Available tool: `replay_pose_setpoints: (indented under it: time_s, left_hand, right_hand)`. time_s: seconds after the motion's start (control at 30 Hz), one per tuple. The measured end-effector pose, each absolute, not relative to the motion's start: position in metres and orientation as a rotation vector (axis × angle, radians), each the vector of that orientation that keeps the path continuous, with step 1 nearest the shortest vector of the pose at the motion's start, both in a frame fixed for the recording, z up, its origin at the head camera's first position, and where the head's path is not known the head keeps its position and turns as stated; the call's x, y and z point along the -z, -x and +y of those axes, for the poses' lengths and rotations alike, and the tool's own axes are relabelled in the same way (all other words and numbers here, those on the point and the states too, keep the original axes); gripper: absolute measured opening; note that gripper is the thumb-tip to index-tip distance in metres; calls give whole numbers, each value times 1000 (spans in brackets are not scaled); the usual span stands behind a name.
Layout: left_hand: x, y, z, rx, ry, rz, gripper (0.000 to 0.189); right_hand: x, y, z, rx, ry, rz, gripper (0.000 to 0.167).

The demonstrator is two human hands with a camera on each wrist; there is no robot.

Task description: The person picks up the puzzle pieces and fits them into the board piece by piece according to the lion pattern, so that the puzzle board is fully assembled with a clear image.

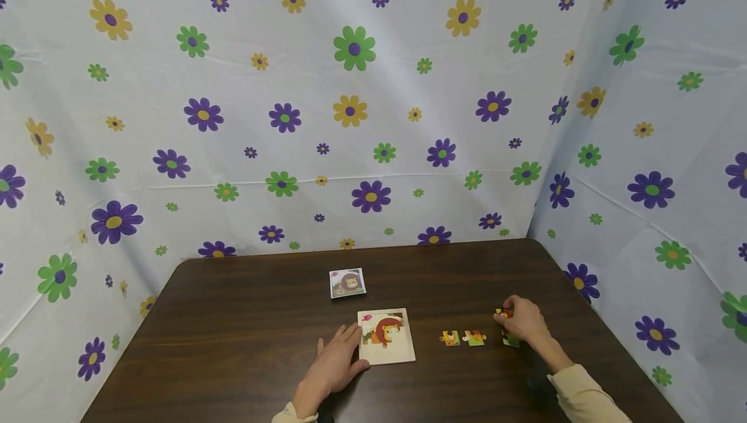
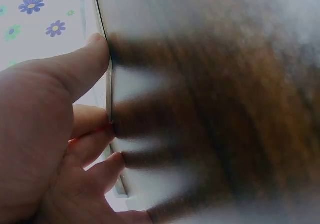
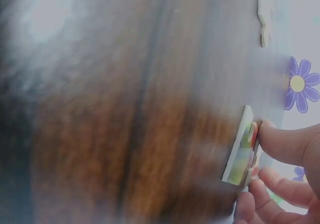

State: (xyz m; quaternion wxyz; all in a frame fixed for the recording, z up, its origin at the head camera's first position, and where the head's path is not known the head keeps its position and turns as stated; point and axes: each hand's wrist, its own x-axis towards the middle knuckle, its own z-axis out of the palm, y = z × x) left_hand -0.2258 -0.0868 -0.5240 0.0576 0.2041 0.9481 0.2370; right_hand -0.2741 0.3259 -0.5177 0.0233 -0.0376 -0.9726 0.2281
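Observation:
A square wooden puzzle board [image 1: 399,350] with part of a lion picture fitted in it lies on the table. My left hand [image 1: 331,368] rests on the table at the board's left edge, its fingers extended and touching the edge. Further right, my right hand [image 1: 525,322] pinches a puzzle piece [image 1: 500,313] between thumb and fingers. Just under that hand lies another puzzle piece [image 1: 510,340], partly covered; in the right wrist view this green-and-yellow piece [image 3: 237,159] is by the fingertips. Two loose puzzle pieces [image 1: 450,338] [image 1: 474,338] lie between the board and my right hand.
A small lion picture card [image 1: 347,283] lies behind the board. The dark wooden table [image 1: 245,326] has a flower-patterned sheet [image 1: 350,202] along its back and sides.

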Motion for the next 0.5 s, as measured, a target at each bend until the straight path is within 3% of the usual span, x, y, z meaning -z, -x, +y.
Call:
replay_pose_setpoints:
  time_s: [0.5]
  left_hand:
    - [524, 226, -87, -727, -621, 2869, 64]
  right_hand:
    - [520, 279, 325, -754, 94, -2936, 31]
